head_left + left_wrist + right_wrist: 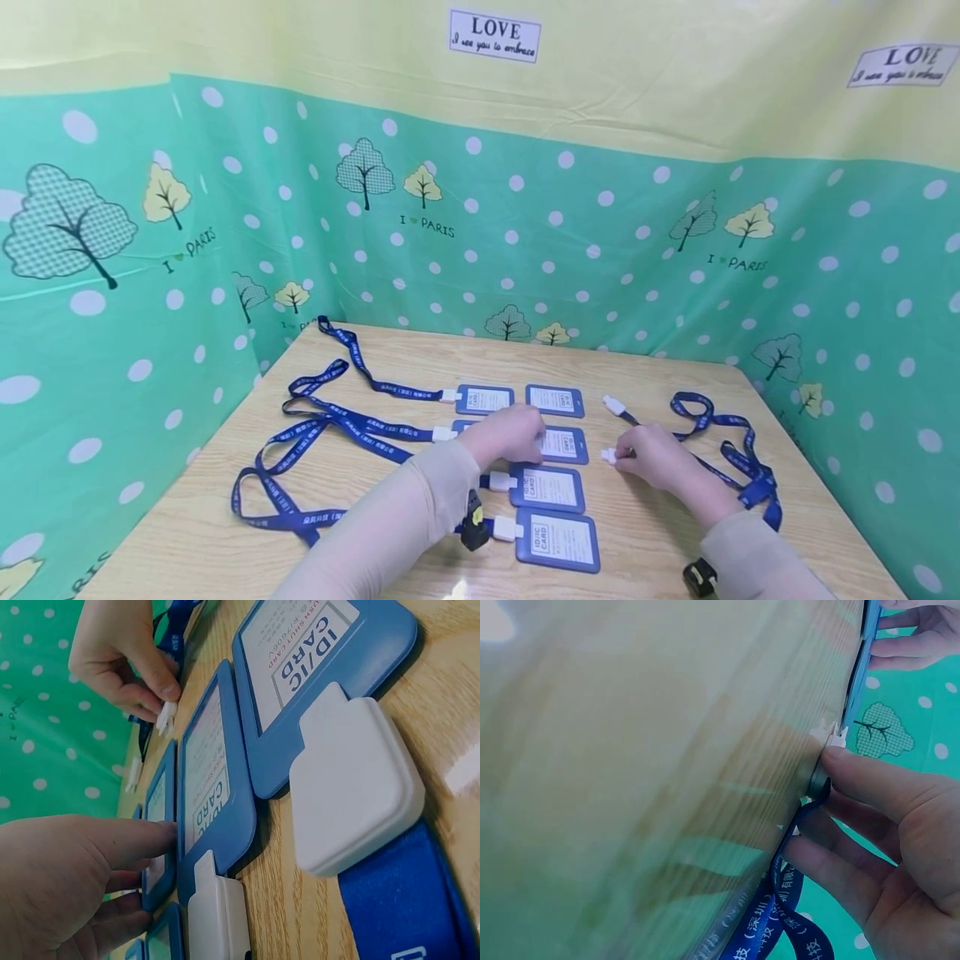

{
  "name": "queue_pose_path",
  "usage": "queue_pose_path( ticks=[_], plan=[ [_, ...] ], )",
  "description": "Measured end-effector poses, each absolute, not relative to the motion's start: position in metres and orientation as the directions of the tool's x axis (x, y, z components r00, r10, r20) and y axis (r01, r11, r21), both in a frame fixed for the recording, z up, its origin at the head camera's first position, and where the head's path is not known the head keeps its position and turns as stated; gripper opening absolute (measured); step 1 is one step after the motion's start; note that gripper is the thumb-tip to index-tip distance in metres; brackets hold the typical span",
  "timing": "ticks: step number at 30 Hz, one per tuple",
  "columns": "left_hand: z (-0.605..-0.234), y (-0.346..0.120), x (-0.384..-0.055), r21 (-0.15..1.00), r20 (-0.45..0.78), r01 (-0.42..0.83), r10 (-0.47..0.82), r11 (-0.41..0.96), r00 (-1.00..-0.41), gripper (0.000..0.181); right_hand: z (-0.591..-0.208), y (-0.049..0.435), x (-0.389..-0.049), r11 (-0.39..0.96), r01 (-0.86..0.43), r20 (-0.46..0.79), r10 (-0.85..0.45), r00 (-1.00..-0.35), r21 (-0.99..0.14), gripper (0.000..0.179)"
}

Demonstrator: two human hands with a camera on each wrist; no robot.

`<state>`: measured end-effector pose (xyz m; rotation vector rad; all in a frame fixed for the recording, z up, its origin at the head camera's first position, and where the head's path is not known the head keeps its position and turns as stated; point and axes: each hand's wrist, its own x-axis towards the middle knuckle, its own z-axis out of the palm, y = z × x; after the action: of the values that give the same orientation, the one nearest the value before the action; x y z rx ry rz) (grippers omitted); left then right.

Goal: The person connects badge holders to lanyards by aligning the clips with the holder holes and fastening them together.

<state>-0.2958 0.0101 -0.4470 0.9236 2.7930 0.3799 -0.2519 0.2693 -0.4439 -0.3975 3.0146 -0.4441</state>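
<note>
My left hand grips a blue ID card holder in the second row by its edges, thumb on one side and fingers on the other in the left wrist view. The holder lies flat on the table. To its right, my right hand pinches the white clip of a dark blue lanyard between thumb and fingers. A small gap separates this clip from the holder. Just behind the right hand lies another loose white clip on its strap, near an upper card holder.
Other card holders with white clips attached lie in a column on the wooden table. Their blue lanyards spread over the left side. A looped lanyard lies at the right. A green dotted curtain hangs behind.
</note>
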Motion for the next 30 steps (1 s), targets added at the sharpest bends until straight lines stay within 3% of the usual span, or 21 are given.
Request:
queue_pose_path(
  ticks=[16,30],
  plan=[
    [-0.4448,0.0147,-0.2929,0.217,-0.094,0.591,0.619,0.777,-0.780,0.022,-0.4430,0.2700,-0.2554,0.929,-0.253,-0.050,-0.276,-0.960,-0.270,0.014],
    [-0.4446,0.0171,-0.2943,0.181,-0.114,0.589,0.612,0.788,-0.783,0.021,-0.4423,0.2669,-0.2612,0.903,-0.338,-0.019,-0.356,-0.934,-0.264,0.017]
  ],
)
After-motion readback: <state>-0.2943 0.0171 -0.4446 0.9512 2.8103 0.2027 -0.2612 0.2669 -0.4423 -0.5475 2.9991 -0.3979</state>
